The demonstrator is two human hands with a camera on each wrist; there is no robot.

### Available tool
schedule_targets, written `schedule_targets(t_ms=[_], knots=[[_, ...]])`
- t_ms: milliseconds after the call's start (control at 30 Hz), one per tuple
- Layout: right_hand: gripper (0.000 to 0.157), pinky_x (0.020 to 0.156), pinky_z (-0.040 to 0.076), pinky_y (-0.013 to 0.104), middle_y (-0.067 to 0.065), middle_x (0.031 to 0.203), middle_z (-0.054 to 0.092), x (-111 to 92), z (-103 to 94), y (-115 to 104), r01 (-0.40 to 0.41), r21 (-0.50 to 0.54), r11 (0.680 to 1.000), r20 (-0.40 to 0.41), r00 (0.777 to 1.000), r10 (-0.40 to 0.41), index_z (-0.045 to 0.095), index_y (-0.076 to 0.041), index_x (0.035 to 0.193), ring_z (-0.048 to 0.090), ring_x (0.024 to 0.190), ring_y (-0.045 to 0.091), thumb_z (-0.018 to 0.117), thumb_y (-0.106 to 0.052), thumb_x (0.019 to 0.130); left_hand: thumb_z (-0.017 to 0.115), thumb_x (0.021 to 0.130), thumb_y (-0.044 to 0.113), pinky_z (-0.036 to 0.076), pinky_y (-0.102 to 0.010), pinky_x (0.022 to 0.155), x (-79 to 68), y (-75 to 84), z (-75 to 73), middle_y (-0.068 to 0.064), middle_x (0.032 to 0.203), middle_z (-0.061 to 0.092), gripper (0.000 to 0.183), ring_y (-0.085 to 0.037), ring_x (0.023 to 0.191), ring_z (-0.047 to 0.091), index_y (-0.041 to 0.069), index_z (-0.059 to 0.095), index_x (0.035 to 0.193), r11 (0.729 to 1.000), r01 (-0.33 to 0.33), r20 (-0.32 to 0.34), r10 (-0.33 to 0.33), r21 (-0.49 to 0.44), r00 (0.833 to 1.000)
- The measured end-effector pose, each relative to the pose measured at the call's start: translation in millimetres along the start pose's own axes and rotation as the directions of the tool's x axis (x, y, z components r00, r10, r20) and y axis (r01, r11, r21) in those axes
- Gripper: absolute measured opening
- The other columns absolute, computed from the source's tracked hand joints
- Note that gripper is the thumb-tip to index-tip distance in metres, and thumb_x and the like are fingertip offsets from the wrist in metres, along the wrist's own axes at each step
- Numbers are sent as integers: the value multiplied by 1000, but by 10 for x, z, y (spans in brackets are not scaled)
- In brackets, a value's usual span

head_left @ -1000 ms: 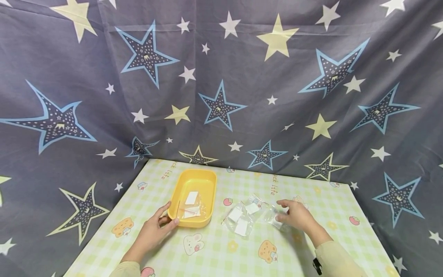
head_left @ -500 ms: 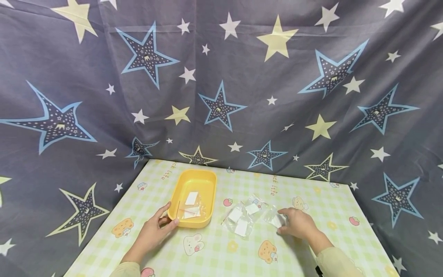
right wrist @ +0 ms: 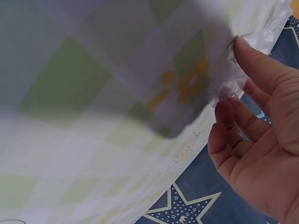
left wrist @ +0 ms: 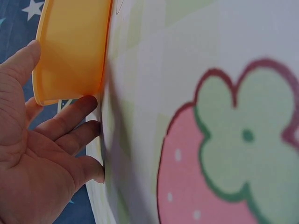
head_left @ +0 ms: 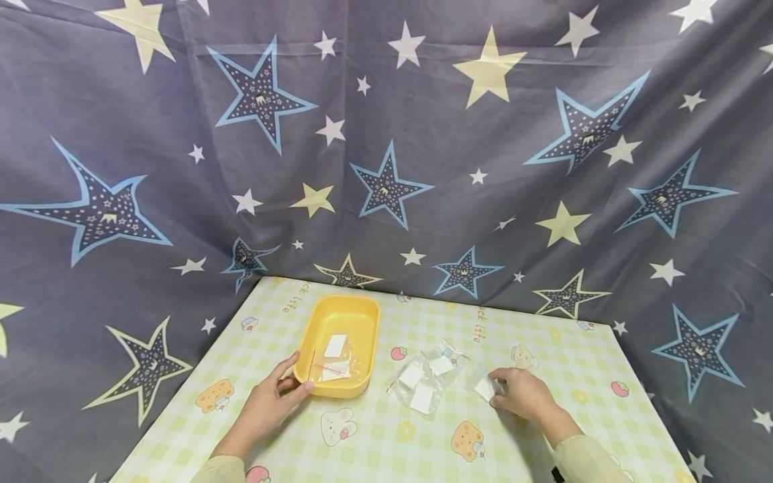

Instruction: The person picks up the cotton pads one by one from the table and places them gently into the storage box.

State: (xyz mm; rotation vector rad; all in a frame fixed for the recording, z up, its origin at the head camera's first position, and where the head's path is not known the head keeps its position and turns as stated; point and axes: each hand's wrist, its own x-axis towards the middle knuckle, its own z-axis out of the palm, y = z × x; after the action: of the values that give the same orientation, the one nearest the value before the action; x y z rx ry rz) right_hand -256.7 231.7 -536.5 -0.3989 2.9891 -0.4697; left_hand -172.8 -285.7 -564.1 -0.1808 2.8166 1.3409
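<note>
A yellow plastic basin (head_left: 347, 315) stands on the left part of the table. My left hand (head_left: 268, 406) holds its near left corner; the left wrist view shows the thumb against the wall and the other fingers low beside it. Inside lie small clear zip bags with white labels (head_left: 335, 345). On the right, my right hand (head_left: 525, 396) pinches a clear zip bag (head_left: 484, 388) with a white label between thumb and fingers, low over the table. In the right wrist view, crinkled plastic (right wrist: 229, 84) shows at the fingertips; the bag's contents cannot be made out.
Between the basin and my right hand lie more clear zip bags (head_left: 421, 397) with white labels, partly overlapping. A green checked cloth with cartoon prints covers the table (head_left: 374, 443). Behind hangs a dark curtain (head_left: 423, 134) with stars.
My right hand has closed on the rightmost zip bag and drawn it slightly right, apart from the other bags. The left hand has stayed at the basin.
</note>
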Motion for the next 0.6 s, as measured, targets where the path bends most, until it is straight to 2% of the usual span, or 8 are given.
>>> schedule_targets(t_ms=[333,600], knots=[[44,96,59,56,8,112,81,29,-6,89,-5,66,998,-28,1000,7,79,-13,122,72,107,32,93,-22,82,72,99,57,41,-70,118,-6,33,1,-15,137,74,87,-42,140,62,29,31,170,1000,-6,-2,6,0,1000],[45,98,59,58,17,117,79,25,-73,98,-17,148,989,-37,999,23,77,-8,125,75,108,37,90,-20,84,72,98,60,40,-71,118,-14,44,5,-16,139,73,89,-42,141,61,30,30,170,1000,25,4,-24,-4,1000]])
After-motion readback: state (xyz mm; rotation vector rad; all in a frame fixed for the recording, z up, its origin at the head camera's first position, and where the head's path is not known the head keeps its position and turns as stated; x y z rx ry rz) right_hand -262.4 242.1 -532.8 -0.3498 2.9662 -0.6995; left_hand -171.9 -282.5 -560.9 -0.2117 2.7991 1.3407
